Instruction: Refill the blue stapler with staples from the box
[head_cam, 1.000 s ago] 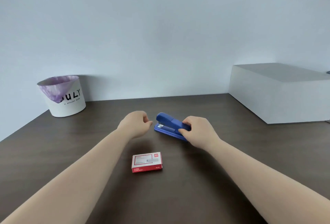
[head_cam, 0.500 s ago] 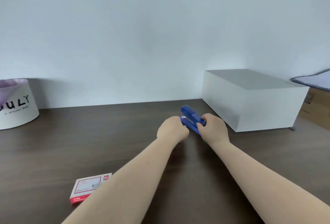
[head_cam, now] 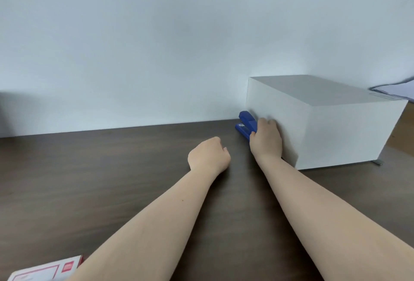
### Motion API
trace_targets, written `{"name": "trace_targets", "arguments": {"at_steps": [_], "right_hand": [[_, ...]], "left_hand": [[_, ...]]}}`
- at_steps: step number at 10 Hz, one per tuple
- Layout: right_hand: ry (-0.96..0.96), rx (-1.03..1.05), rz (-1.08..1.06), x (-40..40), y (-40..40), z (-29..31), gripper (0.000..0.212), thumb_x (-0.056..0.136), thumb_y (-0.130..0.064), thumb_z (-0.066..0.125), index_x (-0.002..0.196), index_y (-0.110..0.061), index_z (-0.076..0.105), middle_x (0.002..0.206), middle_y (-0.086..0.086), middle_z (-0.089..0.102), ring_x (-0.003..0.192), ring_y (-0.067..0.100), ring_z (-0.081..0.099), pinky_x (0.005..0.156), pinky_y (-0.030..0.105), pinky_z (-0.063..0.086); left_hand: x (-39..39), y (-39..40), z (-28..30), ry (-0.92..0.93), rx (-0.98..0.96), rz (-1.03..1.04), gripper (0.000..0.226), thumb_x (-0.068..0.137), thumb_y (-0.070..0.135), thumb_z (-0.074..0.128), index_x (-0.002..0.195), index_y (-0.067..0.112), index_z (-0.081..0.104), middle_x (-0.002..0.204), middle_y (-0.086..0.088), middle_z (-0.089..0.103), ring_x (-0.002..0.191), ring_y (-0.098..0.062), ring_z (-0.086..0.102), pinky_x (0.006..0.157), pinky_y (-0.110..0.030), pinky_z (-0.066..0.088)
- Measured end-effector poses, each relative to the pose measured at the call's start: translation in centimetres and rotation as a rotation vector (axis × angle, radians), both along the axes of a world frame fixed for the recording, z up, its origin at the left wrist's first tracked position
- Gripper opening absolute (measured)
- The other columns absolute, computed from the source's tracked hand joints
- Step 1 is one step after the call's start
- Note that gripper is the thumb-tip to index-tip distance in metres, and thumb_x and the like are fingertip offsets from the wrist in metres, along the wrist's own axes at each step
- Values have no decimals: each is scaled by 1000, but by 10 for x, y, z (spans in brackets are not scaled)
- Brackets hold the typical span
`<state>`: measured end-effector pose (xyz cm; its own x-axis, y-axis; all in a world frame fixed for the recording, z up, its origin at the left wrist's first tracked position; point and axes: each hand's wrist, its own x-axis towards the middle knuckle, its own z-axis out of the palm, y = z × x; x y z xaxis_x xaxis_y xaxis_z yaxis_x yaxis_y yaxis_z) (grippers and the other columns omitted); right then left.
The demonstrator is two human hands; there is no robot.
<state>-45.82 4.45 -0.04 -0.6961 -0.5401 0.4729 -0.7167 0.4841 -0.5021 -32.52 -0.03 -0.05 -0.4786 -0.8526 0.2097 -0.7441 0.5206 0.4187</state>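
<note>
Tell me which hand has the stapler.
The right hand holds the blue stapler beside the white box. The left hand is curled over the table, apart from the stapler.

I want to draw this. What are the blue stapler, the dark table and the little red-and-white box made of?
The blue stapler looks like smooth plastic: even colour, rounded edges, soft shine. The table looks like dark wood or a wood-look coating: faint grain streaks, matte. The little box looks like printed cardboard: flat thin sides, red and white print.
</note>
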Motion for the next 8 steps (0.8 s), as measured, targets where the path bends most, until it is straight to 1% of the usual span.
{"name": "trace_targets", "arguments": {"at_steps": [1, 2, 3, 4, 5, 6, 7, 8], "right_hand": [[28, 16, 11, -9, -15, -4, 18, 89, -3, 42, 104, -1, 51, 117, 23, 45, 92, 39, 54, 67, 33, 33], [19, 92, 11, -17, -28, -7, 25, 91, -6, 44, 112, -2, 55, 120, 22, 50, 106, 37, 53, 75, 33, 37], [33, 128, 48, -20, -34, -9, 26, 92, -13, 46, 110, 0, 60, 120, 22, 53, 104, 38, 56, 77, 34, 43], [49, 177, 55, -19, -35, -7, 26, 90, -16, 46, 103, 0, 61, 116, 23, 55, 99, 39, 57, 69, 32, 38], [27, 252, 35, -14, -32, -6, 30, 88, -16, 45, 112, -3, 58, 125, 20, 47, 107, 37, 54, 78, 37, 45], [8, 295, 45, -10, -27, -8, 33, 89, -16, 43, 117, -3, 54, 131, 17, 41, 116, 36, 48, 88, 41, 45], [-13, 280, 54, -7, -16, -5, 33, 89, -16, 41, 118, -4, 53, 129, 18, 43, 114, 37, 48, 88, 40, 45], [-3, 283, 68, -5, -7, -10, 32, 90, -16, 40, 115, -4, 56, 125, 17, 48, 111, 37, 51, 80, 36, 44]], "left_hand": [[-9, -7, -3, 13, -23, -5, 20, 89, 30, 43, 94, 17, 57, 101, -3, 65, 94, -27, 60, 70, -29, 39], [-14, -11, -4, 22, -31, -14, 20, 89, 30, 44, 95, 16, 58, 103, -3, 66, 96, -27, 60, 70, -29, 38], [-15, -13, -4, 22, -35, -17, 21, 89, 31, 44, 96, 16, 58, 105, -3, 66, 98, -27, 59, 71, -29, 38], [-15, -14, -3, 30, -37, -20, 21, 89, 30, 44, 96, 16, 58, 105, -2, 65, 98, -27, 59, 70, -29, 37], [-13, -12, -3, 35, -38, -23, 21, 89, 30, 45, 97, 16, 58, 105, -2, 65, 98, -26, 59, 70, -29, 37], [-10, -10, -2, 43, -30, -29, 21, 89, 30, 45, 97, 16, 58, 106, -2, 65, 99, -26, 59, 71, -30, 37], [-9, -8, -2, 51, -15, -38, 21, 89, 29, 46, 96, 15, 58, 105, -3, 66, 99, -26, 59, 71, -30, 37], [-8, -5, -2, 69, -5, -32, 20, 89, 29, 46, 96, 15, 58, 105, -3, 66, 99, -27, 59, 71, -30, 38]]}}
